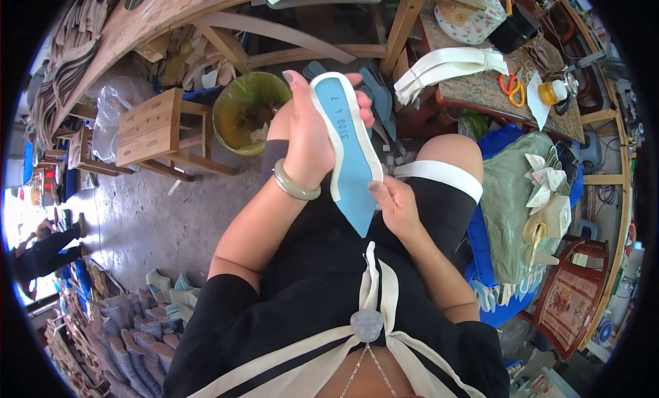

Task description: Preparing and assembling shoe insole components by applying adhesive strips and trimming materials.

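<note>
The blue sole-shaped piece was above the person's lap, its rounded end up and its pointed end down, with a white strip along its sides and round the top. The left hand's grip was closed around the upper part, fingertips curling over the right edge; the right hand's grip was narrow, pinching the lower right edge with the thumb on the front.

Beyond the left forearm, a round green bin stood on the floor beside a wooden stool; pale scraps lay low inside it, the rest of its contents unclear. On the stone-patterned surface at the right, a small jar showed amber contents, near orange-handled scissors and a bundle of white strips.
</note>
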